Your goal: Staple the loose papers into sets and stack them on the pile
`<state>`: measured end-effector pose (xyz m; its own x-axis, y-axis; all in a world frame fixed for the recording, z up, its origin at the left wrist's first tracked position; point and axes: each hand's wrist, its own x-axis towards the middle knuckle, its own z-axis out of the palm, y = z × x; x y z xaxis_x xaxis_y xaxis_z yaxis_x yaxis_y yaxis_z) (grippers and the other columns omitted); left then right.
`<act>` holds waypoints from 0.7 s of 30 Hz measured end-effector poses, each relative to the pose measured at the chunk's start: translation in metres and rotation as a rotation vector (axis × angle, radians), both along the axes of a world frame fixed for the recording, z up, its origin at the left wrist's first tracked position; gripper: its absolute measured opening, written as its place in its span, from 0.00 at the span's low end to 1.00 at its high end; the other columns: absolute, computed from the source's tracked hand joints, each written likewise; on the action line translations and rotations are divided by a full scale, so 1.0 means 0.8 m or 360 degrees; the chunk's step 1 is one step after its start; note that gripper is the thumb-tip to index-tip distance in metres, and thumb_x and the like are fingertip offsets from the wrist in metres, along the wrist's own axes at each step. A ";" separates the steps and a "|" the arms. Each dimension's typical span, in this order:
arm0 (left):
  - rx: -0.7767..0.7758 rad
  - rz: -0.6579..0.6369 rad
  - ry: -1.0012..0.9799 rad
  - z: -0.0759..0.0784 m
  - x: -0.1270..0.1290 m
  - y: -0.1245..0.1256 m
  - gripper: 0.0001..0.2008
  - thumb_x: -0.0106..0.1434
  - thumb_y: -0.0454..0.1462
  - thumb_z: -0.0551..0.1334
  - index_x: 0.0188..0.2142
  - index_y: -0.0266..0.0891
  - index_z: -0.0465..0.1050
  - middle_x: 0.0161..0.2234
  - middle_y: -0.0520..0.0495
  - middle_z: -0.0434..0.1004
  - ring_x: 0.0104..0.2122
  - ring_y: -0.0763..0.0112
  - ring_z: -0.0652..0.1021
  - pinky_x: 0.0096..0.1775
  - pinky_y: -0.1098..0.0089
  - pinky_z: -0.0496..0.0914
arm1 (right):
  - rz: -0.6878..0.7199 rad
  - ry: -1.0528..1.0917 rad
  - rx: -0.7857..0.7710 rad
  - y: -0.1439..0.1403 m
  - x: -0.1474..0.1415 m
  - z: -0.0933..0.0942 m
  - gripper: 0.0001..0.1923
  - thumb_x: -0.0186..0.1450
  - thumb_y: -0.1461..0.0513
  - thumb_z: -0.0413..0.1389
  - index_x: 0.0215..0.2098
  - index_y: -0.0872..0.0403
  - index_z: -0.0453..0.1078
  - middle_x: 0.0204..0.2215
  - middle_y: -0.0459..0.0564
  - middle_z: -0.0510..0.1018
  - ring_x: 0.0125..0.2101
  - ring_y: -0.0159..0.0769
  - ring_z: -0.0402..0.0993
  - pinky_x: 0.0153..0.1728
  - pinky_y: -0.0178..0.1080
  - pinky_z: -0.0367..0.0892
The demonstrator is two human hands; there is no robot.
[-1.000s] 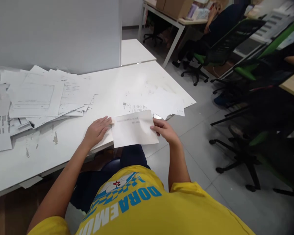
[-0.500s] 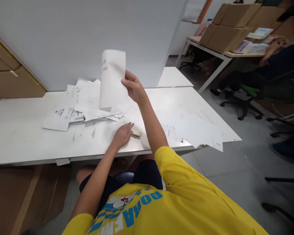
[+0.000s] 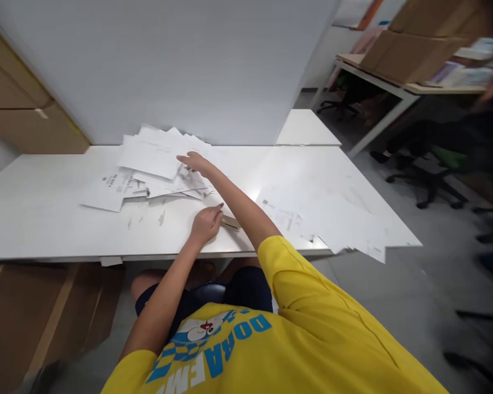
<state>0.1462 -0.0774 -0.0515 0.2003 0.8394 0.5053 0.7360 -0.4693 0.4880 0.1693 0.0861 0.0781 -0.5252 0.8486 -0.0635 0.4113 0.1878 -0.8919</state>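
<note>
One sheet now down on the paper pile (image 3: 156, 158), right hand (image 3: 195, 161) fingers released.

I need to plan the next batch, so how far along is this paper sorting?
Done: a big heap of sheets lies at the back left of the table. In hand: the right hand reaches onto that heap, empty; the left hand rests on a small stapler-like tool. Left: a spread of loose sheets at the right edge.

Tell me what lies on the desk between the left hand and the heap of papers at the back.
In the head view, only bare white desk with a few scuff marks lies between the left hand and the heap of papers; the right hand rests on the heap.
</note>
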 end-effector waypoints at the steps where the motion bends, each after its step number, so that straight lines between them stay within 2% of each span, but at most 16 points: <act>1: -0.0009 -0.0003 -0.0018 0.002 0.000 0.002 0.24 0.73 0.46 0.47 0.53 0.36 0.74 0.42 0.37 0.83 0.43 0.59 0.81 0.48 0.57 0.75 | -0.0050 -0.0049 0.0082 -0.006 0.017 0.002 0.31 0.75 0.56 0.51 0.66 0.73 0.51 0.63 0.68 0.64 0.54 0.42 0.67 0.57 0.49 0.66; 2: -0.0020 -0.0011 -0.0040 0.003 -0.001 0.004 0.24 0.73 0.46 0.46 0.54 0.35 0.73 0.42 0.37 0.82 0.44 0.58 0.81 0.48 0.56 0.74 | -0.0091 -0.0091 0.0164 -0.014 0.041 0.002 0.33 0.75 0.57 0.52 0.68 0.71 0.47 0.66 0.67 0.58 0.59 0.44 0.63 0.61 0.51 0.61; 4: -0.0036 -0.0032 -0.0067 0.006 0.000 0.009 0.24 0.73 0.46 0.46 0.53 0.34 0.74 0.46 0.35 0.81 0.47 0.56 0.80 0.51 0.54 0.73 | -0.0111 -0.0137 0.0295 -0.042 0.104 -0.008 0.31 0.74 0.62 0.53 0.70 0.64 0.49 0.69 0.60 0.55 0.66 0.45 0.54 0.67 0.49 0.51; 6: -0.0011 -0.0078 -0.0015 0.010 0.001 0.013 0.23 0.72 0.45 0.47 0.52 0.35 0.74 0.49 0.36 0.80 0.50 0.57 0.79 0.54 0.54 0.71 | -0.0098 -0.0239 0.0413 -0.090 0.182 -0.030 0.28 0.72 0.65 0.54 0.68 0.59 0.57 0.70 0.54 0.56 0.69 0.45 0.48 0.70 0.47 0.44; 8: 0.0031 -0.0177 0.0083 0.013 0.004 0.015 0.22 0.72 0.45 0.49 0.52 0.37 0.74 0.50 0.38 0.80 0.53 0.58 0.77 0.56 0.55 0.69 | -0.0209 -0.0664 0.0622 -0.153 0.261 -0.063 0.32 0.72 0.60 0.55 0.70 0.59 0.54 0.72 0.59 0.51 0.72 0.52 0.40 0.71 0.54 0.40; 10: 0.0045 -0.0281 0.0164 0.017 0.007 0.015 0.20 0.71 0.45 0.51 0.53 0.38 0.74 0.52 0.40 0.79 0.56 0.59 0.75 0.58 0.55 0.67 | -0.0311 -0.1006 0.0596 -0.218 0.327 -0.101 0.38 0.71 0.53 0.55 0.72 0.59 0.49 0.71 0.63 0.52 0.72 0.58 0.40 0.69 0.62 0.41; 12: 0.0004 -0.0318 0.0232 0.018 0.011 0.016 0.20 0.70 0.46 0.52 0.52 0.39 0.75 0.51 0.40 0.79 0.54 0.58 0.76 0.57 0.55 0.68 | -0.0321 -0.1158 0.0612 -0.273 0.371 -0.134 0.38 0.71 0.52 0.54 0.73 0.56 0.48 0.70 0.63 0.55 0.70 0.60 0.48 0.66 0.65 0.47; 14: -0.0062 -0.0267 0.0300 0.017 0.015 0.016 0.21 0.70 0.48 0.52 0.50 0.38 0.76 0.46 0.39 0.81 0.49 0.57 0.78 0.53 0.55 0.69 | -0.0402 -0.1177 0.0788 -0.314 0.391 -0.157 0.31 0.72 0.57 0.51 0.70 0.55 0.55 0.65 0.63 0.65 0.64 0.57 0.59 0.62 0.60 0.58; 16: -0.0107 -0.0157 0.0351 0.016 0.017 0.014 0.21 0.70 0.47 0.51 0.48 0.37 0.76 0.41 0.40 0.81 0.44 0.57 0.78 0.51 0.54 0.69 | -0.0470 -0.1086 0.1006 -0.342 0.396 -0.169 0.24 0.72 0.64 0.48 0.65 0.53 0.64 0.55 0.62 0.75 0.54 0.51 0.71 0.53 0.53 0.67; 18: -0.0114 -0.0047 0.0371 0.015 0.017 0.007 0.21 0.71 0.47 0.51 0.47 0.37 0.76 0.39 0.40 0.81 0.43 0.57 0.78 0.54 0.53 0.68 | -0.0519 -0.0901 0.1221 -0.359 0.394 -0.172 0.23 0.71 0.68 0.46 0.60 0.50 0.70 0.45 0.58 0.80 0.45 0.45 0.75 0.46 0.47 0.70; 21: -0.0092 0.0044 0.0318 0.019 0.016 -0.017 0.22 0.71 0.46 0.50 0.50 0.36 0.75 0.45 0.38 0.80 0.48 0.57 0.77 0.61 0.51 0.62 | -0.0645 -0.0611 0.1501 -0.368 0.386 -0.168 0.23 0.70 0.70 0.48 0.58 0.46 0.72 0.40 0.54 0.80 0.40 0.41 0.76 0.42 0.43 0.71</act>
